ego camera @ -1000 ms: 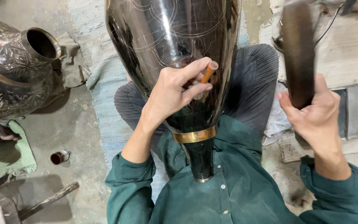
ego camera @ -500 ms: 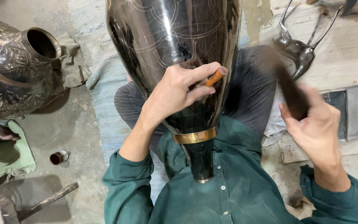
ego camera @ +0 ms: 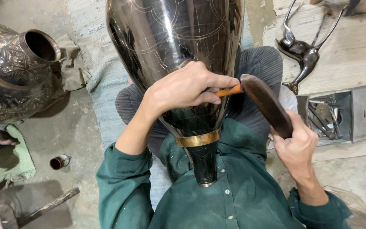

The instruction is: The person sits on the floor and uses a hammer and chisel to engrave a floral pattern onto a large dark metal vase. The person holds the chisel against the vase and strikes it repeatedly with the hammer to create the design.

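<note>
A large dark polished vase (ego camera: 170, 46) lies across the person's lap, its brass-banded neck against the green shirt. The right hand (ego camera: 297, 146) has its grip closed around a dark wooden mallet (ego camera: 267, 104), whose head touches an orange-handled chisel (ego camera: 229, 90) pinched tightly in the left hand (ego camera: 183, 89) against the vase.

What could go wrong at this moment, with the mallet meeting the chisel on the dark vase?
1. The wooden mallet meets the chisel close to the left hand; a glancing blow could hit the fingers.
2. The vase rests tilted on the lap, steadied by that hand alone; it might shift, and the chisel could skid across the polished surface.
</note>
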